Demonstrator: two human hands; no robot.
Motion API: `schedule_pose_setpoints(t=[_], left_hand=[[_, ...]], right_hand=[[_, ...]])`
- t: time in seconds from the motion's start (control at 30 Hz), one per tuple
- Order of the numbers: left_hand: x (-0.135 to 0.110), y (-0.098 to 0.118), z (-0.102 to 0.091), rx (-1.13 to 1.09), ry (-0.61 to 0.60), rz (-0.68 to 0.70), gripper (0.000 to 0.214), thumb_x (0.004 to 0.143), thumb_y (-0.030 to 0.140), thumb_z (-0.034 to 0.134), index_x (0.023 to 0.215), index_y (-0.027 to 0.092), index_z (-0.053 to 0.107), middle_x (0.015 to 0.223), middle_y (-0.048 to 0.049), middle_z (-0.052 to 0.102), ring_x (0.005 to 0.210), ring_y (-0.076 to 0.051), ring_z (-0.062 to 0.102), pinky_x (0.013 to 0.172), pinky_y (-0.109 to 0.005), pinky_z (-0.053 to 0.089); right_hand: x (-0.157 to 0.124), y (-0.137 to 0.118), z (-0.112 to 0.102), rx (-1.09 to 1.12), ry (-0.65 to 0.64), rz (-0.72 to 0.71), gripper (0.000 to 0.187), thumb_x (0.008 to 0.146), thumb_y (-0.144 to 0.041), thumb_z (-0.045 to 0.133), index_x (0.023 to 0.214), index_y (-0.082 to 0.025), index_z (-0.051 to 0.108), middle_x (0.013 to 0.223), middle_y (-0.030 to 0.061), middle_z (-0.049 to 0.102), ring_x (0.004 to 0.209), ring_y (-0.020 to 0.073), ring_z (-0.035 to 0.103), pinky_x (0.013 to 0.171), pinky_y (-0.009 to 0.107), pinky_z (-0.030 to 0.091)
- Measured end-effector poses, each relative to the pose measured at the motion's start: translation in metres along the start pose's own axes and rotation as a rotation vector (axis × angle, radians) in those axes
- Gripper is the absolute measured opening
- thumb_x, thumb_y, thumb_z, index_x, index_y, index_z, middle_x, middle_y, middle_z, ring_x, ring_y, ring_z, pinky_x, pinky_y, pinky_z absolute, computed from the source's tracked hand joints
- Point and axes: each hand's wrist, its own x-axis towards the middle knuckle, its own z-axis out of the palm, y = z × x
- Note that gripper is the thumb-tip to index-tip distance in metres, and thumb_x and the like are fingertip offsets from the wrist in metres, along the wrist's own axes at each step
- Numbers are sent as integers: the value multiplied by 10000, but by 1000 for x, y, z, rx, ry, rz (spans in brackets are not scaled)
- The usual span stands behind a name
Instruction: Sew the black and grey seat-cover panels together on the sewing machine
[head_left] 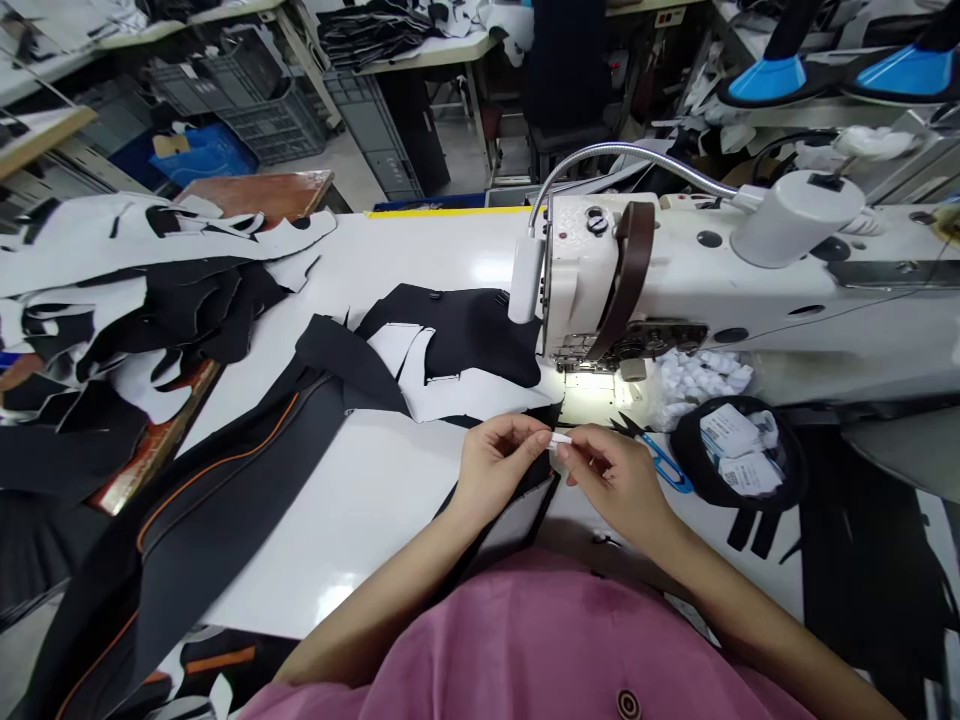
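Note:
My left hand (501, 462) and my right hand (611, 470) meet in front of the sewing machine (675, 290), both pinching a small white label (561, 439) between their fingertips. Black fabric pieces (457, 345) with white backing lie just beyond the hands, under the machine's lit needle area (592, 385). A dark strip with orange piping (225, 490) runs off to the lower left. Blue-handled snips (660, 462) lie right of my right hand.
A black round dish (739, 450) of white labels sits at the right, with a heap of more labels (697, 380) behind it. Piles of black and white cut pieces (127, 300) cover the left side. Crates (255, 100) and other tables stand behind.

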Motion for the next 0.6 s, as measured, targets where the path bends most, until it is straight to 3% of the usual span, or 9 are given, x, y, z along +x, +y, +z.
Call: schedule_pose_setpoints(t=[0.13, 0.23, 0.33, 0.4, 0.5, 0.6], left_hand=[[0, -3, -2, 8, 35, -22, 219, 725, 355, 762, 759, 143, 720, 660, -14, 653, 591, -94, 528, 562, -195, 423], [-2, -5, -3, 22, 45, -50, 225, 721, 359, 761, 747, 141, 713, 616, 2, 627, 555, -84, 502, 537, -188, 398], [-4, -12, -2, 90, -23, -84, 226, 736, 363, 736, 742, 141, 698, 618, 0, 628, 544, -93, 510, 527, -198, 395], [-1, -19, 1, 207, -100, -74, 187, 767, 333, 694, 747, 146, 696, 664, -16, 658, 583, -116, 550, 552, -212, 415], [17, -25, 8, 533, -173, 35, 126, 802, 218, 598, 781, 169, 712, 754, -33, 704, 664, -152, 607, 627, -242, 440], [47, -23, 18, 889, -113, 144, 182, 805, 176, 542, 822, 194, 722, 801, -46, 719, 706, -193, 639, 678, -279, 448]], right_hand=[[5, 15, -11, -63, 35, -11, 207, 926, -369, 524, 906, -195, 634, 787, 11, 676, 621, 127, 630, 533, 216, 439], [20, 32, -15, -361, 118, -61, 216, 920, -314, 530, 1055, -173, 621, 955, 62, 679, 671, 149, 639, 591, 255, 451], [39, 44, -4, -697, 34, -117, 275, 918, -243, 513, 1163, -159, 606, 1039, 100, 658, 709, 182, 637, 571, 273, 404], [50, 50, 6, -800, -24, -162, 266, 929, -213, 480, 1134, -177, 646, 983, 84, 672, 712, 184, 631, 539, 266, 359], [60, 61, 14, -753, 38, -215, 268, 929, -215, 465, 1049, -207, 705, 907, 56, 696, 711, 164, 625, 558, 249, 352], [65, 73, 10, -561, 204, -178, 276, 918, -291, 484, 1012, -212, 732, 832, 43, 711, 691, 155, 616, 601, 238, 387]])
